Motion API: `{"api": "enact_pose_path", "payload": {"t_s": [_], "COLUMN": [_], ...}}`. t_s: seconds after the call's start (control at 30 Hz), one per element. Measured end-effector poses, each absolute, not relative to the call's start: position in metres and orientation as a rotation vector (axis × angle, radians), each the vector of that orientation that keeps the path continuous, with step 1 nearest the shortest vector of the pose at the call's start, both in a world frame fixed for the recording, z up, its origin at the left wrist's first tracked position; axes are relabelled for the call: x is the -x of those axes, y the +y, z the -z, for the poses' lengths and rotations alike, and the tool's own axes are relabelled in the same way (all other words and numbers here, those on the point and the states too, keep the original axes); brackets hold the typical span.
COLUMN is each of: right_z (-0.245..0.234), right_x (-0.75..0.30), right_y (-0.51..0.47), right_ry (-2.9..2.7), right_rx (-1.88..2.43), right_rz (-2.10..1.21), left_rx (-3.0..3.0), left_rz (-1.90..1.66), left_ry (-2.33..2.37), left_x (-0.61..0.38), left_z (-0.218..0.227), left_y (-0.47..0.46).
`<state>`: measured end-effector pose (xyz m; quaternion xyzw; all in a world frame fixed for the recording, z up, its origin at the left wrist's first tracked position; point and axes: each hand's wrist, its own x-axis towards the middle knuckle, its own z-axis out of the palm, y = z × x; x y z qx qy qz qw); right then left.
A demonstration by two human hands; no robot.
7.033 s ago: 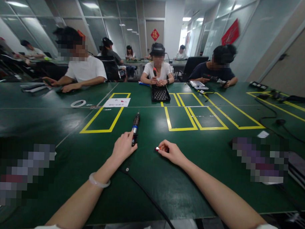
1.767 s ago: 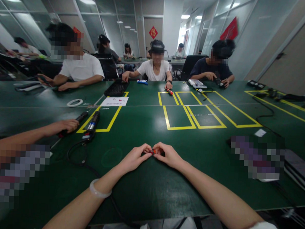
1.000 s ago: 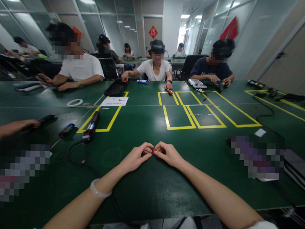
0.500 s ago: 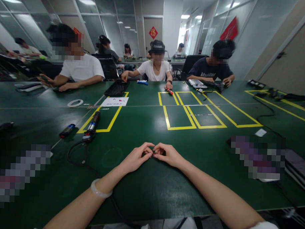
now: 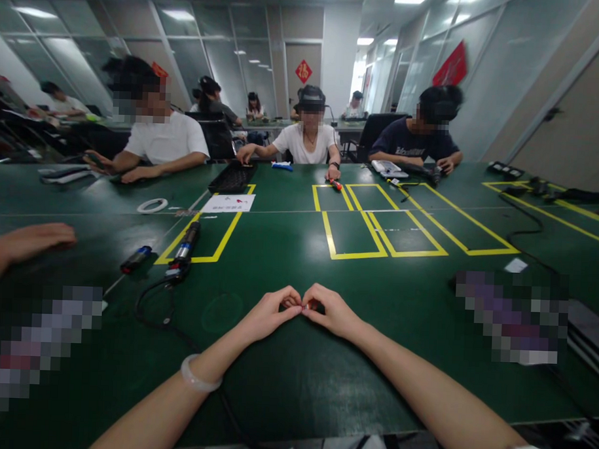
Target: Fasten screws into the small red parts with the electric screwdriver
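Just above the green table (image 5: 254,400), my left hand (image 5: 275,310) and my right hand (image 5: 330,311) meet at the fingertips. Thumb and fingers are pinched together on each hand. Between the tips shows a tiny reddish speck, too small and too covered by fingers to name. A pale bangle (image 5: 199,374) circles my left wrist. Left of my hands lie a black cylindrical tool with a cable (image 5: 185,247) and a shorter black-and-blue cylinder (image 5: 136,259).
Yellow tape outlines (image 5: 357,256) mark the table ahead. A black tray (image 5: 232,177), a white paper (image 5: 229,203) and a white ring (image 5: 152,205) lie farther off. A co-worker's hand (image 5: 31,244) reaches in from the left. Several people sit opposite.
My fingertips have shifted slightly and the red bit between them shows less. At the left, the co-worker's hand has come farther into view; the dark object there is gone from sight.
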<state>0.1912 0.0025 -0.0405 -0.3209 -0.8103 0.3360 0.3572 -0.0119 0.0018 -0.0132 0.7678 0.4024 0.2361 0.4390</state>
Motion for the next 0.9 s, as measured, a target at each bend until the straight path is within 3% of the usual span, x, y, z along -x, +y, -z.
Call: {"api": "enact_pose_path", "payload": {"t_s": [0.57,0.7,0.9], "right_z": [0.047,0.047,0.048], "right_x": [-0.193,-0.194,-0.196], "right_y": [0.011,0.012,0.012], "right_ry": [-1.942,-1.922,-1.917], "right_rx": [1.006,1.013,0.999], "right_rz": [-1.108,-1.143,-1.170], "left_rx": [-2.066,-2.178,-2.185], "left_rz": [-0.671,-0.745,-0.643], "left_ry": [1.157,1.497,2.413], "left_x": [0.032,0.077,0.163], "left_z": [0.009,0.012,0.020], "left_y": [0.018,0.046,0.073]}}
